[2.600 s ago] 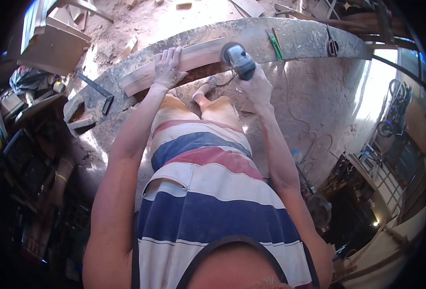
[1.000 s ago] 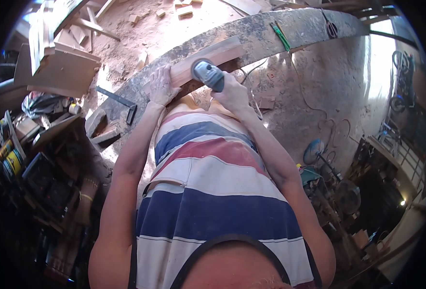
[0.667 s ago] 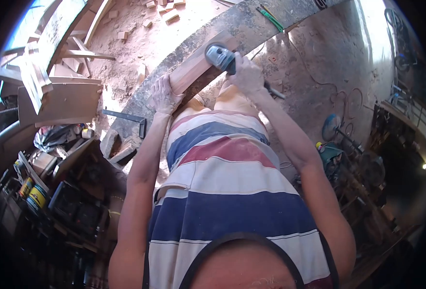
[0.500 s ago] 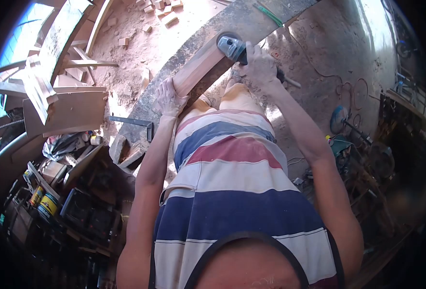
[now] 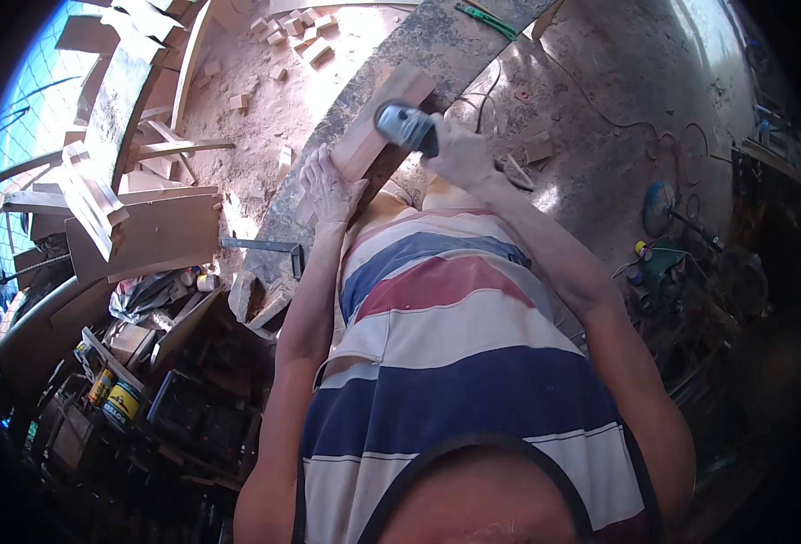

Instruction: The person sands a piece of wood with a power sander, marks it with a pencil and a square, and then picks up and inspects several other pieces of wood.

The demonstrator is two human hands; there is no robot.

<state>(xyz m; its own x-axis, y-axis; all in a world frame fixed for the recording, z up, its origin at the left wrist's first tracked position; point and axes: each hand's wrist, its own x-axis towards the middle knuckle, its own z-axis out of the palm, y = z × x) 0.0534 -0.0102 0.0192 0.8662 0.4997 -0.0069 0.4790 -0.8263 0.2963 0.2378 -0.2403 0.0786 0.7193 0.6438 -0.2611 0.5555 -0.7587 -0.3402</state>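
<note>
Right fingers (image 5: pixel 446 134) clamped on angle grinder (image 5: pixel 406 124); left fingers (image 5: pixel 317 169) spread over wooden board (image 5: pixel 359 152); grinder drawn nearer them; return stroke inferred

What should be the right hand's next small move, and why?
Probably ease the angle grinder toward the far end of the wooden board: the right hand grips it, that end lies clear of both hands, and the left hand rests on the nearer part.

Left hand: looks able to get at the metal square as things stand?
Probably yes, though the left hand would have to leave the wood first; the metal square lies close by, with nothing visibly between.
</note>
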